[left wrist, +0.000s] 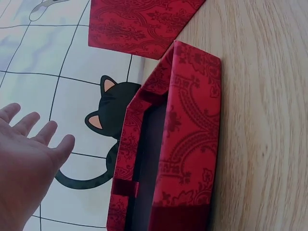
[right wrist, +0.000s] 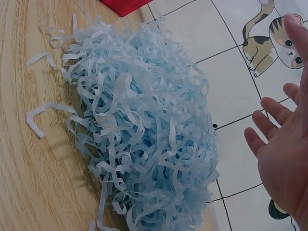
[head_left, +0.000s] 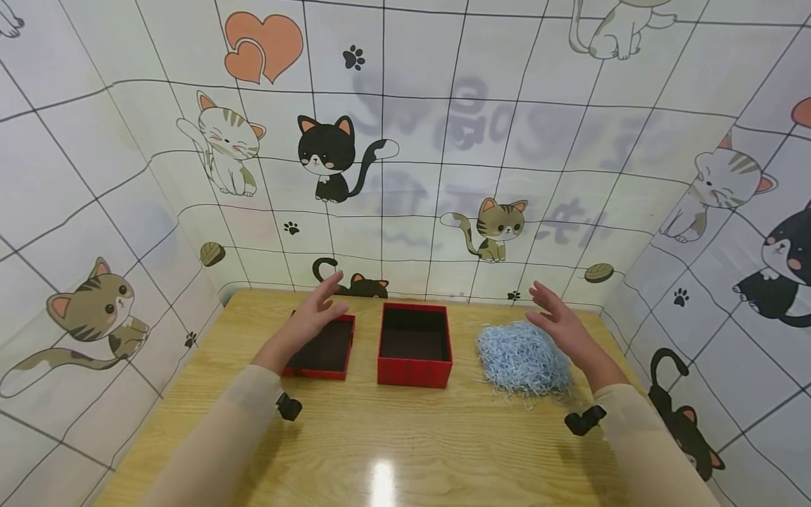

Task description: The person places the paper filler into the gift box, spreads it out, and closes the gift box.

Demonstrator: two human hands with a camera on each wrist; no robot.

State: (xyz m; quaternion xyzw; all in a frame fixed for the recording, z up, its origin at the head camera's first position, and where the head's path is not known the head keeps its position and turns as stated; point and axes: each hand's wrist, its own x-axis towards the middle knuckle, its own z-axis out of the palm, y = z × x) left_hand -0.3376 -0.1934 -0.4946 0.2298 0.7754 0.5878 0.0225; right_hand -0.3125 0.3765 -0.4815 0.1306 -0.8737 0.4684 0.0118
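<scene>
My left hand point(head_left: 310, 318) hovers over a shallow red box lid point(head_left: 320, 352), which lies with its dark inside up; the hand hides part of it. In the left wrist view the same hand point(left wrist: 29, 163) holds nothing, its fingers apart. A deeper red box point(head_left: 415, 373) with a dark inside stands in the middle, its top uncovered. To the right lies a heap of light blue shredded paper point(head_left: 522, 359). My right hand point(head_left: 560, 324) is raised beside and above that heap, touching nothing. Its fingers are extended in the right wrist view.
The things stand on a wooden table point(head_left: 405, 429). Sheets printed with cats and a grid point(head_left: 412, 190) enclose it at the back and both sides. A few loose paper strips point(right wrist: 36, 118) lie by the heap. Each wrist wears a small black camera point(head_left: 289, 406).
</scene>
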